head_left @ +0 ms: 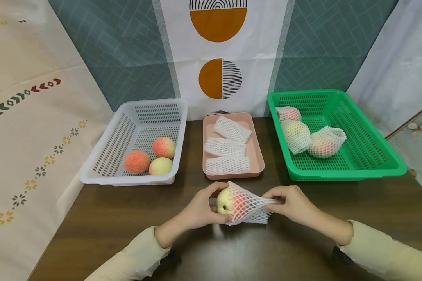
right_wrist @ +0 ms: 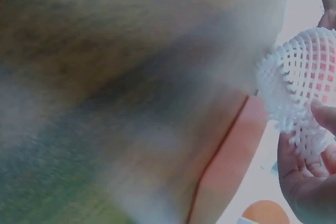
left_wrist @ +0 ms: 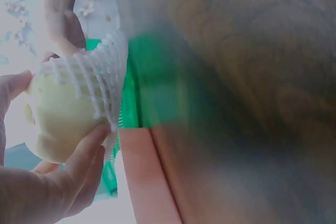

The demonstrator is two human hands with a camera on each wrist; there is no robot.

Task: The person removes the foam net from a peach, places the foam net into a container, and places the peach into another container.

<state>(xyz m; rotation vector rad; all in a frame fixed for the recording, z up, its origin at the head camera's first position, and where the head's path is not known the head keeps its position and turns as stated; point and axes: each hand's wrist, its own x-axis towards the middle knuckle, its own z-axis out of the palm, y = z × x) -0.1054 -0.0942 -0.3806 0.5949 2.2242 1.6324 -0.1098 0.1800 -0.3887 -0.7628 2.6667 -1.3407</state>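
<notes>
A yellow and pink peach point(head_left: 225, 202) is partly inside a white foam net sleeve point(head_left: 247, 205), close over the table in front of the pink tray. My left hand point(head_left: 204, 208) grips the peach, thumb on the near side and fingers around the far side. In the left wrist view the bare end of the peach point(left_wrist: 58, 114) faces my palm, and the net point(left_wrist: 97, 72) covers the other end. My right hand point(head_left: 290, 203) pinches the loose end of the net between thumb and fingers. The right wrist view shows that net point(right_wrist: 304, 77) stretched over the pink side.
A white basket point(head_left: 126, 180) at the left holds 3 bare peaches. The pink tray point(head_left: 256, 166) in the middle holds 3 flat foam nets point(head_left: 226, 164). At the right, a green basket point(head_left: 351, 173) contains 3 netted peaches point(head_left: 325, 142). Patterned cloth hangs behind.
</notes>
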